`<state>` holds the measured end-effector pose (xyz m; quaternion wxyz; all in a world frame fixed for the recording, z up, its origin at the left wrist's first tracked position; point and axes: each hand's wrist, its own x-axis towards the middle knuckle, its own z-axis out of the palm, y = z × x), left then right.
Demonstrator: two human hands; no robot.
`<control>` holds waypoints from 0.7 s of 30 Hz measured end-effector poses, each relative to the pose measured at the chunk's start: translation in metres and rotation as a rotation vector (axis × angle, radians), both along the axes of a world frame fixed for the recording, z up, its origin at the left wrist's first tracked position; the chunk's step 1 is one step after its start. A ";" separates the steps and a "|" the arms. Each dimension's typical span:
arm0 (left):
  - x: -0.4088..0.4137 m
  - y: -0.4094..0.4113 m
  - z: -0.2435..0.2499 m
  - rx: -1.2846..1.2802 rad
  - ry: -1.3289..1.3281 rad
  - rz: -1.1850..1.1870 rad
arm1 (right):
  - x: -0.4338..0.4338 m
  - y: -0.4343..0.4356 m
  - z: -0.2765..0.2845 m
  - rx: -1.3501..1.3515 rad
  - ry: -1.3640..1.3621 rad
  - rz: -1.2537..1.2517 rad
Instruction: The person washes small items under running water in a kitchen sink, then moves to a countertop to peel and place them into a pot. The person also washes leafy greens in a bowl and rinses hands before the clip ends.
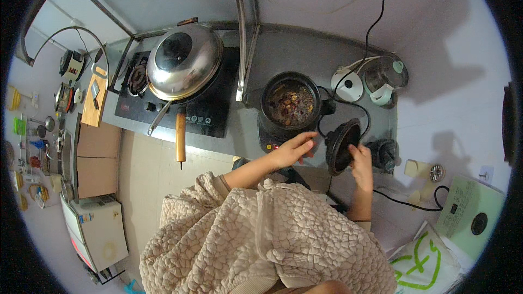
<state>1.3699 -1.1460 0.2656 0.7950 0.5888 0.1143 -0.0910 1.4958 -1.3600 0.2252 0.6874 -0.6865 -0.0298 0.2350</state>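
Observation:
My right hand (361, 165) grips the rim of a dark round pot lid (334, 151), tilted nearly on edge over the counter's front. To its left, my left hand (292, 151) is empty, fingers a little apart, in front of a small electric hot plate (265, 139) with a red light showing. On that hot plate stands a dark clay pot (267, 85), uncovered. Inside the pot lies a bubbly brown liquid (291, 104) with red and yellowish pieces in it. The pot's stub handle (328, 106) points right, towards the lid.
Left, a wok with a domed metal lid (196, 65) sits on a black cooktop (212, 118), its wooden handle (180, 136) jutting past the edge. A black cord (369, 32) crosses behind the lid. A glass kettle (380, 77) and a dark jar (382, 153) stand right.

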 end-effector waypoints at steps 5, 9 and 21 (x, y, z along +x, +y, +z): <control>-0.007 0.018 0.019 -0.138 0.003 0.008 | -0.024 0.058 0.019 0.137 0.211 0.188; -0.004 0.043 0.018 -0.103 -0.151 0.196 | -0.027 0.090 0.018 0.188 0.192 0.295; 0.053 0.090 0.057 1.353 -0.237 0.273 | -0.005 0.056 0.032 0.301 0.254 -0.121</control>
